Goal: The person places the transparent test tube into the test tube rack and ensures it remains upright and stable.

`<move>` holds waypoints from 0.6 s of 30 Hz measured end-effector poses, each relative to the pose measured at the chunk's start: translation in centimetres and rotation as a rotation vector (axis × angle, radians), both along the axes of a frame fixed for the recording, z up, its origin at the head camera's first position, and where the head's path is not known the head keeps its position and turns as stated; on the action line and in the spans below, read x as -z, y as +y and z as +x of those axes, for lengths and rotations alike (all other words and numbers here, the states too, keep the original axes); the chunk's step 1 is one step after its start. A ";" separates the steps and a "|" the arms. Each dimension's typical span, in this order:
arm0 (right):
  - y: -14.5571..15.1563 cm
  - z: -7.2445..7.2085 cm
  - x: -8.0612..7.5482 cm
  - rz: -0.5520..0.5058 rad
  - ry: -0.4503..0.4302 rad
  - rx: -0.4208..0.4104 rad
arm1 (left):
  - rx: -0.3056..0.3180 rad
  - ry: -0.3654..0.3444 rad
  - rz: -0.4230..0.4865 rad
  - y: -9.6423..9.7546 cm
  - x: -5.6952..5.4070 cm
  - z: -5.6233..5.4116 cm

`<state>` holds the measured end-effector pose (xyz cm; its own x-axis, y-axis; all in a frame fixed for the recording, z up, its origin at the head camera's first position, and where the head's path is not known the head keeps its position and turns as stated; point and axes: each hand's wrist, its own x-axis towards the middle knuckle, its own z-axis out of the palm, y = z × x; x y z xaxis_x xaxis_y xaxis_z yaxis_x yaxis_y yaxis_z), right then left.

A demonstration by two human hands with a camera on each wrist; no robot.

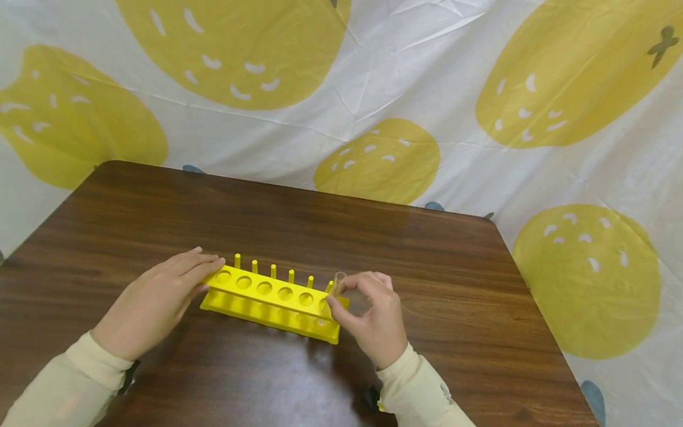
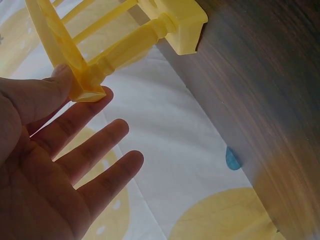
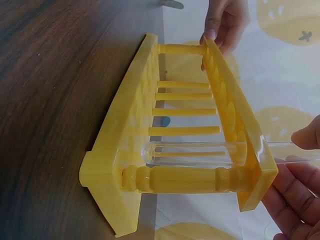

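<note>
A yellow plastic test tube rack stands on the table, with a row of round holes in its top plate and upright pegs along its far side. At its left end my left hand pinches the top plate between thumb and forefinger; the other fingers are spread out in the left wrist view. My right hand holds a clear test tube near its mouth by thumb and fingers. The tube passes through the rightmost hole, its rounded end down by the rack's base in the right wrist view.
The dark wood-grain table reaches back to a white cloth with yellow fruit prints, which hangs behind it and along the right side. The rack's other holes hold no tubes.
</note>
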<state>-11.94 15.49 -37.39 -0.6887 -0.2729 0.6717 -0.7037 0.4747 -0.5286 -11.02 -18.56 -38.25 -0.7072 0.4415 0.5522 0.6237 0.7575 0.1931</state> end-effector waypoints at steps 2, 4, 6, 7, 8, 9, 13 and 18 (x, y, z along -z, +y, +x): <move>0.0 0.0 0.0 0.004 -0.005 0.004 | 0.002 0.004 0.000 0.0 -0.1 0.0; 0.0 0.1 0.0 0.010 -0.007 0.008 | 0.003 0.007 -0.001 0.0 -0.1 0.0; 0.0 0.1 0.0 0.018 -0.010 0.014 | 0.003 0.007 -0.001 0.0 -0.1 0.0; 0.0 0.2 0.0 0.022 -0.014 0.018 | 0.002 0.007 -0.002 0.0 -0.1 0.0; 0.0 0.2 0.0 0.028 -0.017 0.021 | 0.001 0.006 -0.001 0.0 -0.1 0.0; 0.0 0.2 0.0 0.032 -0.019 0.023 | 0.000 0.004 -0.001 0.0 -0.2 0.0; 0.0 0.2 0.1 0.045 -0.034 0.028 | -0.003 -0.002 0.000 0.0 -0.2 0.0; 0.1 0.1 0.4 0.054 -0.033 0.032 | -0.003 -0.010 0.000 0.0 -0.1 0.0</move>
<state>-11.80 15.60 -37.81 -0.7192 -0.2855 0.6334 -0.6703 0.5251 -0.5244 -10.98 -18.60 -38.12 -0.7136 0.4395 0.5456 0.6198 0.7590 0.1993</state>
